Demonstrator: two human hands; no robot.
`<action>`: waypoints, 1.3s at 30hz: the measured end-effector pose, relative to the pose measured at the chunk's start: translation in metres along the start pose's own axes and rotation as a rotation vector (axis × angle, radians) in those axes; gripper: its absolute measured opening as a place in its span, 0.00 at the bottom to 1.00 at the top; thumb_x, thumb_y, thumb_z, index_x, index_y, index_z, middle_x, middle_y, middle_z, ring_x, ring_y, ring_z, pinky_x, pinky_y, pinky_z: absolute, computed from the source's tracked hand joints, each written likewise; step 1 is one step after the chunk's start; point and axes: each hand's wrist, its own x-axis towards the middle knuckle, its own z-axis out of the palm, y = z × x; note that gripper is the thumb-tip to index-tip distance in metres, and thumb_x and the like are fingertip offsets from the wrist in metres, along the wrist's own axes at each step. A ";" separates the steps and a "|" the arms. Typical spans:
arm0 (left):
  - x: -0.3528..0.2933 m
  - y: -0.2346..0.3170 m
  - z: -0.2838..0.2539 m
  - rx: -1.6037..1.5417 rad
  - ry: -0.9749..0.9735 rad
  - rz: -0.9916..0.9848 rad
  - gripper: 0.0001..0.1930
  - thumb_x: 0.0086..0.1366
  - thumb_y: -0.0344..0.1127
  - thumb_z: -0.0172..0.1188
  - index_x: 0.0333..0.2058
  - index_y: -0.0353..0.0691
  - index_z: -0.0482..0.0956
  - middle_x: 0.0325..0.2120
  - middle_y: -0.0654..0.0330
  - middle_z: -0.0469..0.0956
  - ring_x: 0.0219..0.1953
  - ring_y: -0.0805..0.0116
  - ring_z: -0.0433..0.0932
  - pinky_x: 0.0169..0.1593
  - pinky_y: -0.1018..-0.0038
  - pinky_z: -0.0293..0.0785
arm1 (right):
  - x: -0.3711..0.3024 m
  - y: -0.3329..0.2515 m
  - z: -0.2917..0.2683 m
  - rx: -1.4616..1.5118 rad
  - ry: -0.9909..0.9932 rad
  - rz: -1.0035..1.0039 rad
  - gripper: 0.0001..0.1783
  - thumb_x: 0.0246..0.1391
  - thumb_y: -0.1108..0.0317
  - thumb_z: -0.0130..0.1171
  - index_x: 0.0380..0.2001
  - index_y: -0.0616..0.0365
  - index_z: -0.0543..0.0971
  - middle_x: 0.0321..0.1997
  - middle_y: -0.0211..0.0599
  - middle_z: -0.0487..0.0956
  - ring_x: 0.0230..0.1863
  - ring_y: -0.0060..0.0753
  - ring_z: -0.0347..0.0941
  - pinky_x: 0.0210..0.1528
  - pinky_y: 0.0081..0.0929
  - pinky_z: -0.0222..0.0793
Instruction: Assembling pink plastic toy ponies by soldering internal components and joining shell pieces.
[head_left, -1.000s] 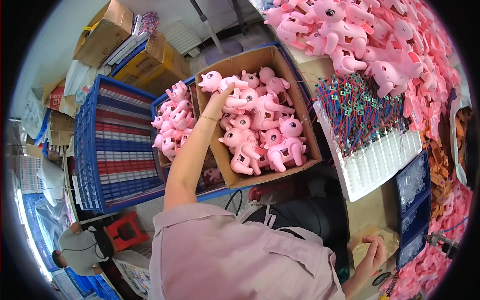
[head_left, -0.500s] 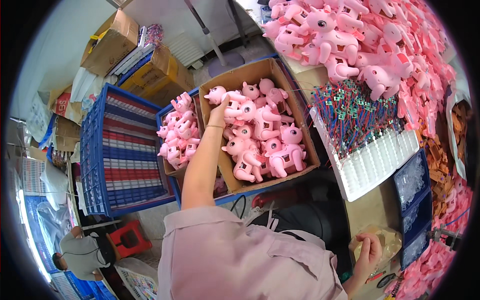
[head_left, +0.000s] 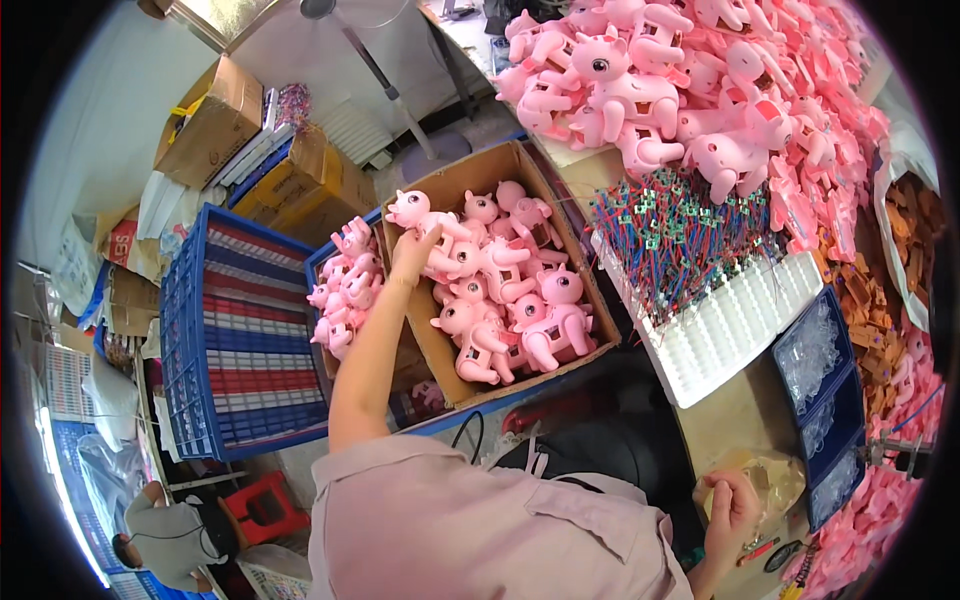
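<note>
My left hand (head_left: 408,258) is closed round a pink toy pony (head_left: 437,228) at the left side of an open cardboard box (head_left: 432,352). Its head, with a large dark eye, leans toward the box's back left corner. Below and beside it lie several more pink toy ponies (head_left: 556,322), some with openings in their bodies. Down at the lower right, my right hand (head_left: 733,507) has its fingers curled in, and what they hold, if anything, is hidden. Right by that hand is a crumpled clear plastic bag (head_left: 775,478).
Pink toy bodies (head_left: 640,95) are heaped at the upper right, above wired circuit boards (head_left: 680,225) on a white foam tray (head_left: 735,335). Blue bins (head_left: 810,345) hold clear parts. A blue crate (head_left: 190,340) stands left, and a person (head_left: 165,535) is at lower left.
My left hand has shifted slightly left and down with the pony, which now sits tilted nearer the box's left edge. My view has shifted a little. The right hand remains curled.
</note>
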 end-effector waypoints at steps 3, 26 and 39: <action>-0.033 0.050 0.027 -0.171 0.263 0.197 0.32 0.56 0.53 0.63 0.49 0.29 0.73 0.41 0.43 0.78 0.42 0.54 0.79 0.48 0.69 0.71 | -0.001 -0.002 -0.002 -0.086 0.027 0.031 0.07 0.56 0.75 0.49 0.29 0.67 0.76 0.30 0.39 0.76 0.34 0.30 0.72 0.38 0.22 0.66; 0.032 0.041 0.117 -1.147 0.245 -0.352 0.24 0.68 0.51 0.50 0.46 0.32 0.75 0.39 0.56 0.78 0.38 0.69 0.79 0.39 0.74 0.77 | 0.002 -0.003 0.003 -0.124 0.045 -0.007 0.06 0.54 0.76 0.51 0.28 0.66 0.76 0.29 0.40 0.77 0.33 0.34 0.74 0.38 0.25 0.67; 0.041 0.034 0.129 -1.458 0.005 -0.312 0.27 0.70 0.56 0.43 0.56 0.41 0.64 0.49 0.56 0.73 0.48 0.57 0.77 0.47 0.59 0.77 | 0.001 0.003 0.003 -0.164 0.037 0.012 0.06 0.54 0.75 0.51 0.28 0.66 0.77 0.28 0.39 0.77 0.33 0.33 0.74 0.38 0.25 0.67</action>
